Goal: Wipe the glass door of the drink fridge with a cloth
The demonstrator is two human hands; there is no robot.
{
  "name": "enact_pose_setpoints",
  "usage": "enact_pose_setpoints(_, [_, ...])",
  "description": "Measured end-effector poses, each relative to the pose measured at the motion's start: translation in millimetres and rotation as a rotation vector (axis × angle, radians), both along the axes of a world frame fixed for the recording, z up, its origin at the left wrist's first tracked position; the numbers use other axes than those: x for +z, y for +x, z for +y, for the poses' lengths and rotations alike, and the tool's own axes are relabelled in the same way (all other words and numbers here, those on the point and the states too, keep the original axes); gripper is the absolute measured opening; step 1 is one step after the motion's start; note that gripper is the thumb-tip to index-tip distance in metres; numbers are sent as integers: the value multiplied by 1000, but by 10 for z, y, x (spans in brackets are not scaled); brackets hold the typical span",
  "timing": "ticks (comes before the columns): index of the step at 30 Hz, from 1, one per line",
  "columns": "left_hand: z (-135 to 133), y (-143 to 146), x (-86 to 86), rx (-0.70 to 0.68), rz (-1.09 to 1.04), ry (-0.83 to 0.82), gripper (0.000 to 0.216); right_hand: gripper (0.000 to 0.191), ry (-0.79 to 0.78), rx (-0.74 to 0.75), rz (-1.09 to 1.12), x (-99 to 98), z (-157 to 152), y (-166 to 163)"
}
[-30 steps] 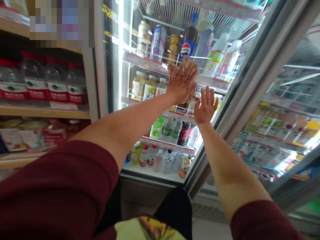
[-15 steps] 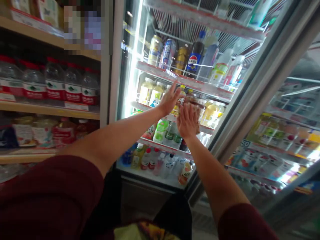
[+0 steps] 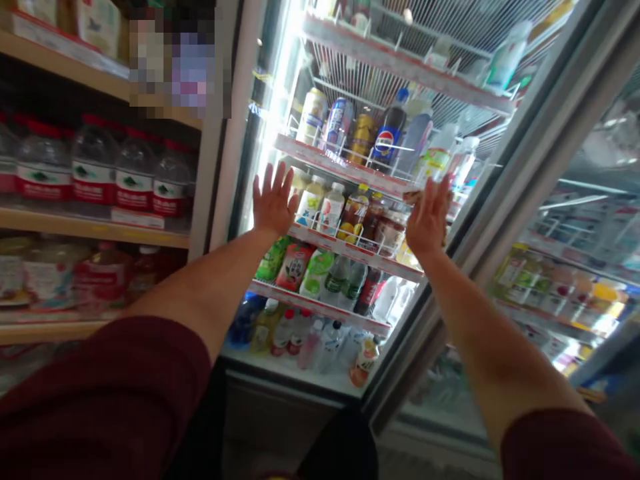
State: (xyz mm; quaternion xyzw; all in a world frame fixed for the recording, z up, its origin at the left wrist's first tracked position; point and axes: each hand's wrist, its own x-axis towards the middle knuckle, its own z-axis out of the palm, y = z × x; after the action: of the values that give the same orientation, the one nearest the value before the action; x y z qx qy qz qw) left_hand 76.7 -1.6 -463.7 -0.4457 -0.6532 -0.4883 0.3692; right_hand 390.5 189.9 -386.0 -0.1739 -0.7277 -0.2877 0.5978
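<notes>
My left hand (image 3: 273, 200) lies flat and open on the glass front of a lit drinks fridge (image 3: 235, 200), fingers spread, with nothing in it. My right hand (image 3: 427, 217) is further right on the same glass, near the door's right frame. Its fingers are stretched flat and press a brownish cloth (image 3: 411, 196) against the pane; only the cloth's edges show round the hand. Behind the glass, a Pepsi bottle (image 3: 389, 137) and cans stand on an upper shelf. Juice bottles (image 3: 333, 207) fill the shelf between my hands.
Wooden shelves (image 3: 90, 230) on the left carry rows of red-labelled water bottles (image 3: 93, 177). A grey door frame (image 3: 520, 180) runs diagonally on the right, with another glass-fronted cooler (image 3: 575, 267) beyond it. Small bottles (image 3: 320, 333) stand on the fridge's bottom shelf.
The cloth went from under my left hand to under my right. My hands came together, then spread apart: the left slid left, the right slid right and up with the cloth.
</notes>
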Motion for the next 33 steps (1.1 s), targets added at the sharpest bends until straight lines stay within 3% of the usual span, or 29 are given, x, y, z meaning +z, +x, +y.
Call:
enact_pose_setpoints(3, [-3, 3, 3, -10, 5, -9, 77, 69, -50, 6, 217, 487, 49, -102])
enact_pose_setpoints(5, [-15, 5, 11, 4, 15, -21, 79, 66, -107, -49, 220, 537, -2, -249])
enact_pose_setpoints(8, [-25, 14, 10, -2, 10, -13, 86, 64, -93, -129, -34, 204, -235, -522])
enact_pose_setpoints(13, [-25, 28, -8, -11, 5, -8, 92, 64, -76, -32, -460, -720, -697, -856])
enact_pose_setpoints(15, [-23, 27, -13, 4, 12, -5, 89, 62, -58, 40, -633, -940, -772, -905])
enact_pose_setpoints(17, [-19, 16, -18, 12, 17, 2, 86, 60, -29, 86, -742, -1012, -763, -911])
enact_pose_setpoints(20, [1, -22, -27, -1, 34, 33, 78, 59, 53, 156, -865, -889, -641, -849])
enact_pose_setpoints(24, [47, -86, -42, -52, 58, 100, 73, 62, 171, 263, -902, -484, -456, -703])
enact_pose_setpoints(29, [84, -127, -55, -83, 72, 129, 72, 66, 24, 109, -346, 1, -392, -642])
enact_pose_setpoints(33, [97, -148, -55, -80, 66, 115, 72, 71, -140, -51, -101, 43, -514, -846])
